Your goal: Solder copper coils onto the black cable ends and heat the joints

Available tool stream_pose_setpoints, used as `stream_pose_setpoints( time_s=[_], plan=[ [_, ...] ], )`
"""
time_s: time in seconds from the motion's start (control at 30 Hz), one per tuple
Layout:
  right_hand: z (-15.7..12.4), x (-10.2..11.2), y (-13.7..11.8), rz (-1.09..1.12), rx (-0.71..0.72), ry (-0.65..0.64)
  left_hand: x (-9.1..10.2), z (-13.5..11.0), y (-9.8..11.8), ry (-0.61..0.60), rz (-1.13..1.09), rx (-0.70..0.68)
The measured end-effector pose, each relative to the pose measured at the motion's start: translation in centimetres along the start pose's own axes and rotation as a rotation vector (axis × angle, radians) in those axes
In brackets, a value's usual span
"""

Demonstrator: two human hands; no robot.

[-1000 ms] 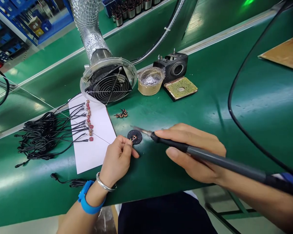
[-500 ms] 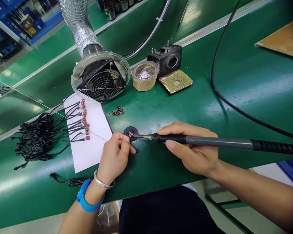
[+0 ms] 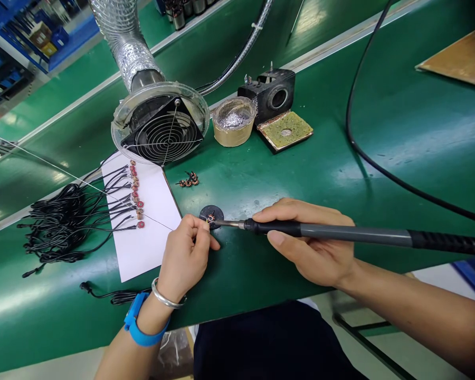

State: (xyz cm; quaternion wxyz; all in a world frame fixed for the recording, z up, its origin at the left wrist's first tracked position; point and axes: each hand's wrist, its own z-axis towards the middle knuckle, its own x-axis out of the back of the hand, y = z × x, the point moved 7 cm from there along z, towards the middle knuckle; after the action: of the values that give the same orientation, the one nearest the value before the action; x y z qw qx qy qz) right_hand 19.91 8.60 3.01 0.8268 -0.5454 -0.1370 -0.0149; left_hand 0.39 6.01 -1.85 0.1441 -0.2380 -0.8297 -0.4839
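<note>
My right hand [image 3: 312, 245] grips a grey soldering iron [image 3: 352, 234] like a pen. Its metal tip touches a small copper coil [image 3: 211, 217] that sits on a round black disc [image 3: 211, 213] on the green mat. My left hand [image 3: 186, 256] is closed in a pinch beside the disc, holding a thin solder wire [image 3: 83, 182] that runs off to the far left. A blue strap and a metal bangle circle that wrist.
A white sheet [image 3: 142, 221] carries a row of small coils with black leads [image 3: 59, 221]. Behind stand a fume fan [image 3: 160, 126] on a foil duct, a solder pot [image 3: 233, 122], a black iron stand [image 3: 267, 92] with sponge [image 3: 285, 130]. Loose coils [image 3: 188, 181] lie nearby.
The iron has swung down from a raised slant to lie nearly level, its tip now on the coil. The view shifted slightly. My left hand has stayed pinched beside the disc.
</note>
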Motion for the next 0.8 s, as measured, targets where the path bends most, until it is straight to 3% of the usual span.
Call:
stream_pose_setpoints(
  time_s=[0.8],
  plan=[
    [0.00, 0.27, -0.06, 0.016, 0.005, 0.011, 0.11, -0.02, -0.13, 0.000, 0.011, -0.002]
  ],
)
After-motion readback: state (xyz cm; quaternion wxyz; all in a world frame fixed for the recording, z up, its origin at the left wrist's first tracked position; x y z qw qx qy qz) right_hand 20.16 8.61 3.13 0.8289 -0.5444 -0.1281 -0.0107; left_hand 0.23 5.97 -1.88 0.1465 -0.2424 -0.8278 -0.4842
